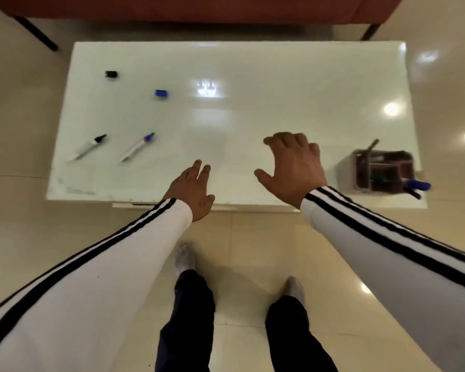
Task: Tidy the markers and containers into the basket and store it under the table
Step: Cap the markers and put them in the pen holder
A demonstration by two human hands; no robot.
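Observation:
A white glossy table (pixel 253 76) holds two markers at its left: a black-capped marker (pixel 87 147) and a blue-capped marker (pixel 137 146), lying side by side and slanted. Farther back sit a small black container (pixel 110 74) and a small blue container (pixel 161 93). A dark basket (pixel 381 167) stands at the table's near right corner, with blue markers (pixel 418 185) poking over its rim. My left hand (pixel 192 190) hovers over the near table edge, fingers apart. My right hand (pixel 293 165) is spread over the table, left of the basket. Both hold nothing.
A red-brown sofa (pixel 199 8) with dark legs stands beyond the table. Shiny beige floor tiles (pixel 24 200) surround it. My legs and feet (pixel 185 259) are just short of the table's near edge.

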